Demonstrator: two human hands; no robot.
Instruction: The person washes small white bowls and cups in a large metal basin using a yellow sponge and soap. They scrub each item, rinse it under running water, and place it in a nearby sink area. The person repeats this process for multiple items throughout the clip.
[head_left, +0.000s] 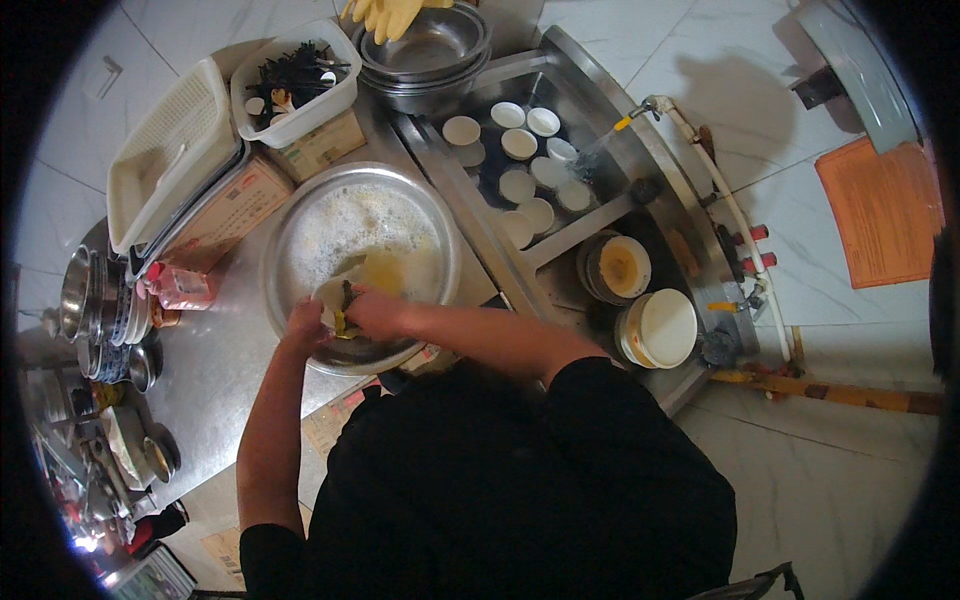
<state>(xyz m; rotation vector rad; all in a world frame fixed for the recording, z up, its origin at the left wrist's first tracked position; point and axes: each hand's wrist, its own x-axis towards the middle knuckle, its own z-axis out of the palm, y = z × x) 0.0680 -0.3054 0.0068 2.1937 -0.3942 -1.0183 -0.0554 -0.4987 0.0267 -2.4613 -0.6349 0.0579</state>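
A wide stainless steel basin (446, 225) of sudsy water stands before me on the metal counter. Over its near side, my left hand (306, 321) grips a small pale bowl (328, 292) by its edge. Against that bowl my right hand (379, 311) presses a yellow and dark scrubbing sponge (341, 327), mostly hidden by the fingers. Foam (360, 214) covers much of the water. A yellowish patch, blurred, shows in the water just beyond my right hand.
Water runs from a yellow-handled tap (622, 123) into a steel sink holding several white bowls (519, 144). Stacked buckets (667, 328) fill the nearer compartment. Stacked steel basins (424, 45), a white tub of utensils (300, 127) and a pink bottle (184, 287) surround the basin.
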